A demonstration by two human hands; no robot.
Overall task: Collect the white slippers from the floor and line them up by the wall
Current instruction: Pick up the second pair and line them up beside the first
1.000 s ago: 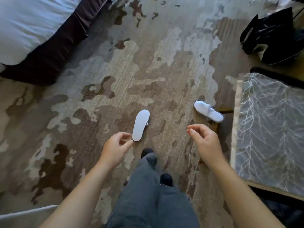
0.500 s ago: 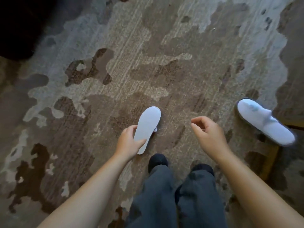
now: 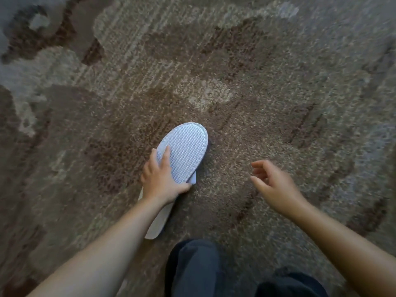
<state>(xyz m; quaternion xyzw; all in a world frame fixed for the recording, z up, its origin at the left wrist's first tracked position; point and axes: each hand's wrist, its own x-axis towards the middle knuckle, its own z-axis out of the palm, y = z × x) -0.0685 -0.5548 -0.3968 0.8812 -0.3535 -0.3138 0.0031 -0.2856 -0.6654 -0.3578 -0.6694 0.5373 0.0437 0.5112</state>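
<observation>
The white slipper [image 3: 184, 151] lay sole-up on the patterned carpet [image 3: 257, 86], its dotted sole facing us. Our left hand [image 3: 159, 181] was clamped around its middle, fingers over the sole and thumb at the right edge. Our right hand [image 3: 273, 185] hovered just beside it, fingers loosely curled and empty. Dark trouser legs [image 3: 192, 269] showed below.
</observation>
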